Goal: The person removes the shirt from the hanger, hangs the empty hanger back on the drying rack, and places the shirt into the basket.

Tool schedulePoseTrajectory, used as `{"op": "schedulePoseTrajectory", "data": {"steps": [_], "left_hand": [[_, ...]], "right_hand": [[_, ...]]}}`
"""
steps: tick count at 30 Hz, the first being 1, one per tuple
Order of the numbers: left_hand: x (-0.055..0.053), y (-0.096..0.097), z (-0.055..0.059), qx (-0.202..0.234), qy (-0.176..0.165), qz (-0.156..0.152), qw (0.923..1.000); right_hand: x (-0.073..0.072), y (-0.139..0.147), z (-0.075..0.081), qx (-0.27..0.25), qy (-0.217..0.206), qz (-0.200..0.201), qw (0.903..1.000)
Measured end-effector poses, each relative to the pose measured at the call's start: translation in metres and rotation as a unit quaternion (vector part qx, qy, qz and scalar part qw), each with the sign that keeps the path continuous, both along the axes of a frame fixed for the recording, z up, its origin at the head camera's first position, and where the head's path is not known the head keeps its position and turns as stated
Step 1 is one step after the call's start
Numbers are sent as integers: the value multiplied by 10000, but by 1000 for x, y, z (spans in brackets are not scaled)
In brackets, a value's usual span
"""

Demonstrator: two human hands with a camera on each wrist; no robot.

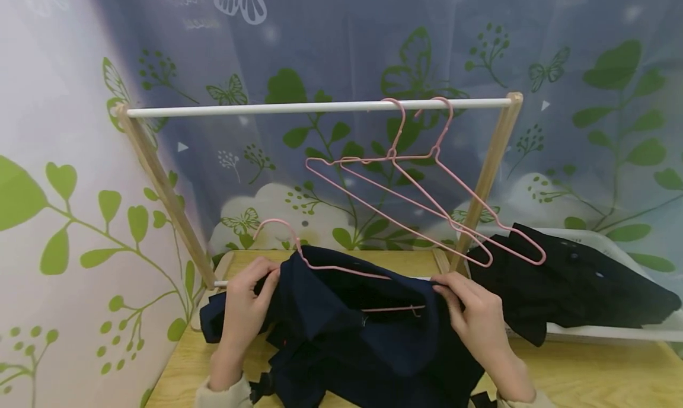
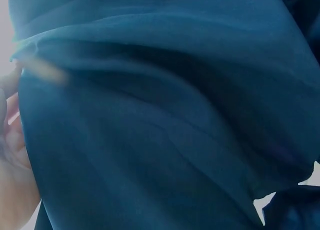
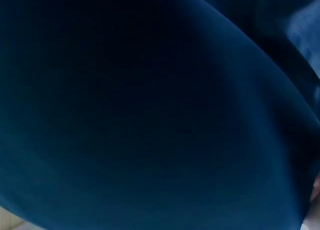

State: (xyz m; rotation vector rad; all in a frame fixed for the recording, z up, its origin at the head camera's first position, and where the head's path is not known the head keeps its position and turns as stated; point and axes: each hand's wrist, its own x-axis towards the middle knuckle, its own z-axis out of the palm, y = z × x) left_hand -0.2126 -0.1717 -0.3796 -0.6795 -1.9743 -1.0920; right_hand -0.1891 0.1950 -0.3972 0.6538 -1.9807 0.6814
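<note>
A dark navy garment [image 1: 341,348] hangs between my two hands over the wooden table. Inside its neck opening sits a pink hanger [image 1: 299,242], its hook sticking out above the cloth and part of its lower bar showing through the opening. My left hand [image 1: 248,304] pinches the garment's left shoulder, thumb and fingers on the fabric. On the opposite shoulder, my right hand [image 1: 475,313] pinches the cloth edge. Navy fabric [image 2: 150,115] fills most of the left wrist view, with part of the left hand at the edge. Dark cloth [image 3: 150,130] also covers the right wrist view.
A rack with a white rod [image 1: 256,108] and wooden legs stands behind the garment. Two pink hangers [image 1: 443,212] hang from the rod's right part. At right, a white basket [image 1: 597,331] holds black clothing [image 1: 571,283]. A printed curtain [image 1: 331,46] hangs behind.
</note>
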Motion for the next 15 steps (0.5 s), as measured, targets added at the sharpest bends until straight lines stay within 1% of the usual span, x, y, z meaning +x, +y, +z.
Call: {"op": "schedulePoseTrajectory", "data": {"steps": [3,5,6,9,11,13,15], "left_hand": [[1,1,1,8,23,86,10000],[2,0,2,-31,167,323,9993],[3,-3,3,-55,252,488,9985],[2,-14,5,-116,466,1052,9933],[1,-22,5,-158,460,1378,9893],[0,-31,2,-196,410,1566,9866],[-1,-37,0,-258,297,1547,9872]], "right_hand": [[-2,2,-1,-482,325,-199,9981],[-3,5,0,-744,471,-355,9955],[-3,7,1,-846,506,-428,9942],[-2,14,4,-1119,451,-510,9914],[-1,18,7,-1290,393,-550,9893],[0,22,11,-1449,339,-572,9872],[1,26,14,-1523,286,-606,9861]]}}
